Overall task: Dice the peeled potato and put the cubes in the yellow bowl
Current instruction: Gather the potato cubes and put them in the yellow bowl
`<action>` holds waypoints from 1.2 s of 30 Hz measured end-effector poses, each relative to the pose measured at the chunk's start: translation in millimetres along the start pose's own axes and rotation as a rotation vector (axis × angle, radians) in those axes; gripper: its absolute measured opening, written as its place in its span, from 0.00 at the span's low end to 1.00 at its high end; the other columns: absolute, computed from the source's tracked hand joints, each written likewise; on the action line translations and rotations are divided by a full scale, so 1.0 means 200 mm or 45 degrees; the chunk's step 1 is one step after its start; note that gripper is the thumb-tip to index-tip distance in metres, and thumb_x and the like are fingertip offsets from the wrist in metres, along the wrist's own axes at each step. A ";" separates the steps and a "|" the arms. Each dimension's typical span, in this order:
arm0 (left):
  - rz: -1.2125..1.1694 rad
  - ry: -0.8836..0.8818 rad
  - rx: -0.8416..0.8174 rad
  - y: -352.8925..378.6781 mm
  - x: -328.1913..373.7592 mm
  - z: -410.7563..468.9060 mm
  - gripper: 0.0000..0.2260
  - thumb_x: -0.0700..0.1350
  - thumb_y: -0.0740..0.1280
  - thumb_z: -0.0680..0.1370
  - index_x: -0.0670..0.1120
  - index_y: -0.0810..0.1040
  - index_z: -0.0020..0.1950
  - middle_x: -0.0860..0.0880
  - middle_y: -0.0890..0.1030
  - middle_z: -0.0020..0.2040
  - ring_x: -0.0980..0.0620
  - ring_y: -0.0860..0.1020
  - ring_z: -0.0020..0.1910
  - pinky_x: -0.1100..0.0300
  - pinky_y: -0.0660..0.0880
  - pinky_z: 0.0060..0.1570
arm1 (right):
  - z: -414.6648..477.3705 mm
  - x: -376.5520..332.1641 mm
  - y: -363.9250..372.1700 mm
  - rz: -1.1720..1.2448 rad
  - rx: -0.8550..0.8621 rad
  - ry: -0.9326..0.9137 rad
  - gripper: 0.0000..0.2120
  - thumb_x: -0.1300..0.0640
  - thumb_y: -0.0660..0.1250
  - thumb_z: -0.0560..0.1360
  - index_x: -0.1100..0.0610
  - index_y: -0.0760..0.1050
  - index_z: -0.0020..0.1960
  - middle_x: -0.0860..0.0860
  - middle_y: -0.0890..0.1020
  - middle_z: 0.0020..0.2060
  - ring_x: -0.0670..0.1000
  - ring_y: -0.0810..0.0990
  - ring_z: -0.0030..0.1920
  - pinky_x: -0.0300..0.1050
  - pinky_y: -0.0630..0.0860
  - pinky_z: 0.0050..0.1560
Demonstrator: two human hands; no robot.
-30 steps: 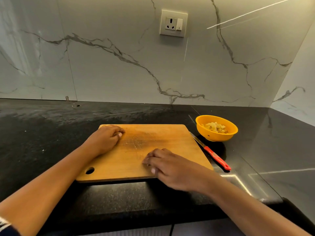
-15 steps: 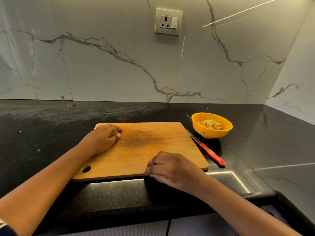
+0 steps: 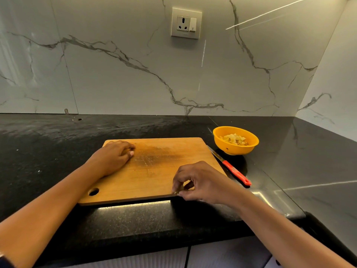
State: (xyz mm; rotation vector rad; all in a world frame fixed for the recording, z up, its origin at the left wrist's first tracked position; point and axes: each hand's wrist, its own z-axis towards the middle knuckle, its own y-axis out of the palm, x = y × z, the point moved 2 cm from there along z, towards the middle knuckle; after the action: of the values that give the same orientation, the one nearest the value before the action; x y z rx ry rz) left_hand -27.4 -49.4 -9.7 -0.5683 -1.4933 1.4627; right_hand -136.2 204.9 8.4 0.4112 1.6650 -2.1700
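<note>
A wooden cutting board [image 3: 154, 171] lies on the black counter, its surface bare apart from scuffs. My left hand [image 3: 114, 158] rests on the board's far left part with its fingers loosely curled and nothing in them. My right hand [image 3: 199, 182] hovers at the board's front edge, thumb and fingertips pinching a tiny pale potato bit [image 3: 175, 192]. To the right of the board stands the yellow bowl [image 3: 235, 149], which holds several potato cubes [image 3: 234, 139].
A red-handled knife [image 3: 230, 168] lies on the counter between the board and the bowl, blade pointing away. The black counter [image 3: 48, 151] meets marble walls behind and on the right. A wall socket [image 3: 186, 23] sits above. The counter's front edge is close to me.
My right hand slid back from the board's middle to its front edge and its fingertips closed into a pinch. My left hand has stayed in place.
</note>
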 end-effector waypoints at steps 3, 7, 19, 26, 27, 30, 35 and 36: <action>-0.001 0.007 -0.001 0.00 0.01 0.00 0.18 0.50 0.58 0.81 0.50 0.68 0.71 0.49 0.70 0.70 0.50 0.68 0.68 0.52 0.65 0.67 | 0.00 0.03 -0.03 0.220 -0.001 0.178 0.06 0.67 0.72 0.70 0.58 0.82 0.45 0.48 0.82 0.41 0.44 0.81 0.45 0.43 0.79 0.48; 0.002 0.007 0.003 0.00 0.02 0.00 0.18 0.50 0.58 0.81 0.50 0.67 0.71 0.49 0.69 0.71 0.50 0.68 0.68 0.52 0.65 0.67 | 0.01 0.13 -0.11 0.650 0.111 0.473 0.08 0.67 0.74 0.69 0.55 0.82 0.42 0.46 0.84 0.39 0.43 0.81 0.44 0.40 0.76 0.49; 0.007 0.133 -0.064 0.07 0.13 0.10 0.19 0.53 0.56 0.81 0.52 0.65 0.72 0.51 0.66 0.72 0.52 0.65 0.70 0.56 0.62 0.68 | -0.06 0.54 -0.81 0.700 0.759 0.938 0.09 0.75 0.65 0.73 0.63 0.77 0.38 0.52 0.83 0.31 0.43 0.81 0.29 0.33 0.78 0.32; -0.048 0.126 -0.033 0.07 0.13 0.11 0.18 0.51 0.57 0.81 0.51 0.67 0.71 0.49 0.68 0.71 0.51 0.66 0.70 0.55 0.62 0.68 | -0.03 0.63 -0.87 0.494 0.718 1.033 0.09 0.72 0.59 0.77 0.67 0.78 0.49 0.59 0.81 0.44 0.49 0.80 0.39 0.37 0.78 0.40; -0.043 0.131 -0.029 0.07 0.14 0.11 0.18 0.51 0.57 0.81 0.51 0.68 0.70 0.49 0.68 0.71 0.51 0.66 0.70 0.55 0.62 0.68 | -0.03 0.64 -0.88 0.481 0.740 1.025 0.09 0.71 0.59 0.78 0.66 0.78 0.46 0.60 0.81 0.46 0.49 0.80 0.40 0.39 0.78 0.42; -0.047 0.130 -0.028 0.07 0.14 0.10 0.17 0.51 0.57 0.81 0.52 0.68 0.70 0.50 0.68 0.72 0.51 0.66 0.70 0.56 0.62 0.68 | -0.03 0.65 -0.86 0.387 0.749 1.019 0.12 0.71 0.61 0.77 0.60 0.79 0.41 0.59 0.82 0.46 0.53 0.82 0.46 0.43 0.79 0.47; -0.065 0.125 -0.018 0.05 0.18 0.13 0.17 0.51 0.57 0.81 0.51 0.70 0.69 0.50 0.68 0.72 0.50 0.66 0.69 0.55 0.62 0.68 | -0.05 0.68 -0.83 0.024 0.791 0.856 0.07 0.70 0.71 0.70 0.59 0.80 0.42 0.55 0.83 0.41 0.51 0.82 0.42 0.43 0.80 0.47; -0.077 0.127 -0.017 0.04 0.20 0.14 0.16 0.50 0.57 0.81 0.50 0.70 0.69 0.49 0.68 0.71 0.49 0.66 0.69 0.55 0.61 0.68 | -0.06 0.69 -0.83 0.013 0.811 0.849 0.07 0.70 0.72 0.70 0.59 0.80 0.42 0.54 0.83 0.40 0.51 0.82 0.41 0.42 0.80 0.45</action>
State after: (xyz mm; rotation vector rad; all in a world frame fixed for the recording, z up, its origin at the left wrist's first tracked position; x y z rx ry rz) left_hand -71.9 -27.9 -1.9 -0.5903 -1.4309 1.3594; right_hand -334.5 239.3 86.2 1.4382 1.1541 -2.7004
